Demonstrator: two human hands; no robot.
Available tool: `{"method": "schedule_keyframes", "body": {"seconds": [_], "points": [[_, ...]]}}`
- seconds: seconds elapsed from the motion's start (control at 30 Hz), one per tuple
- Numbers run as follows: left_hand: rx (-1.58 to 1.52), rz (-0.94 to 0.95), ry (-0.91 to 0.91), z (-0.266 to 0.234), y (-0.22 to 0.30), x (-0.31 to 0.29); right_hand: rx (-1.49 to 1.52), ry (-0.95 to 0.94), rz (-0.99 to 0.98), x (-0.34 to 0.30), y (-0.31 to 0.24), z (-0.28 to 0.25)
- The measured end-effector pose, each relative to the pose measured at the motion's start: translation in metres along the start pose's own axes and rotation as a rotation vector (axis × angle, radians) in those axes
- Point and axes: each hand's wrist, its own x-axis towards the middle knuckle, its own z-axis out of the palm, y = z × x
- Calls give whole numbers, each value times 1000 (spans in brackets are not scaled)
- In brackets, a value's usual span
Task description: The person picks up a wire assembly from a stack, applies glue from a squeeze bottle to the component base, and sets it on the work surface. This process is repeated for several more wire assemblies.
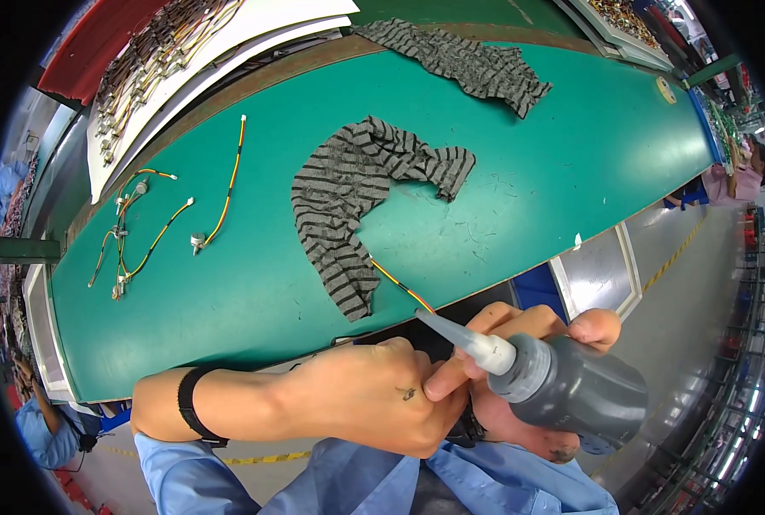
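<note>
Beyond the table's near edge, my right hand (524, 322) is wrapped around a dark grey squeeze bottle (593, 390) with a long tapered nozzle. The bottle lies tilted, its grey tip pointing up and to the left. My left hand (387, 390), with a black band on its wrist and a dark smudge on its back, is closed right beside the nozzle. Its fingertips and whatever they hold are hidden. A red, yellow and black cable (400, 286) runs from the edge of a striped grey cloth (335, 189) and disappears behind the nozzle and hands.
On the green table (254, 318), several wired components (121, 232) lie at the left, with a single wired one (198, 240) beside them. Another striped cloth (468, 64) is at the back. A white board (228, 56) carries many wired parts. A tape roll (665, 90) sits far right.
</note>
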Motion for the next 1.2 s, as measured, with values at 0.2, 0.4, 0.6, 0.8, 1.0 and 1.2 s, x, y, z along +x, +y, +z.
{"method": "schedule_keyframes", "body": {"seconds": [0.2, 0.4, 0.6, 0.8, 1.0, 1.2], "points": [[23, 43, -3, 4, 0, 1, 18, 17, -17, 1, 0, 5], [-79, 113, -102, -15, -10, 5, -120, -137, -168, 11, 8, 1], [-288, -55, -42, -18, -8, 0, -96, -185, -175, 10, 11, 5], [-225, -53, -208, -12, -1, 1, -163, -86, -286, 3, 26, 3], [-129, -104, -273, -23, -2, 4, -104, -27, -82, 7, 6, 3], [-285, 5, -165, -6, -3, 3, -112, -127, -240, 8, 20, 13]]}}
